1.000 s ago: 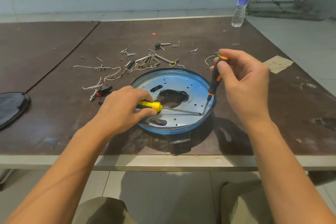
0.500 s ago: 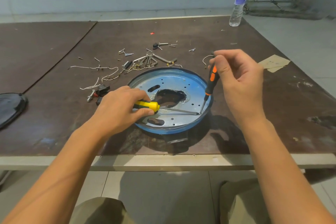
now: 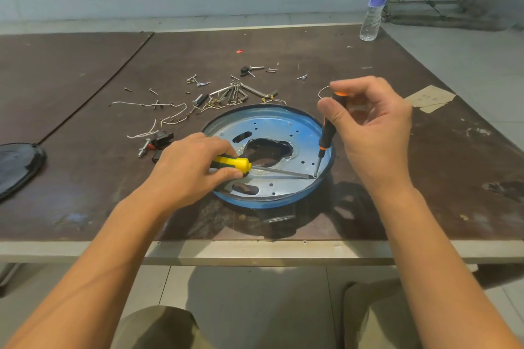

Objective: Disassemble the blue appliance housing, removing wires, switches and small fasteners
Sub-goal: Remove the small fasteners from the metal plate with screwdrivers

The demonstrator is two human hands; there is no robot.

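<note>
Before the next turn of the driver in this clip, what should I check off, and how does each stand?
1. Left hand grips the long yellow-handled screwdriver: ok.
2. Right hand pinches the thin black-and-orange screwdriver near its top: ok.
3. Both tips meet by the right rim of the round blue metal housing: ok.
4. Thin tip seated in a fastener: cannot tell.
5. Loose screws and white wires lie behind the housing, off the work spot: ok.

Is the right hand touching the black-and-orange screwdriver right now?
Touching. The head view shows the right hand pinching the black-and-orange screwdriver by its top.
</note>
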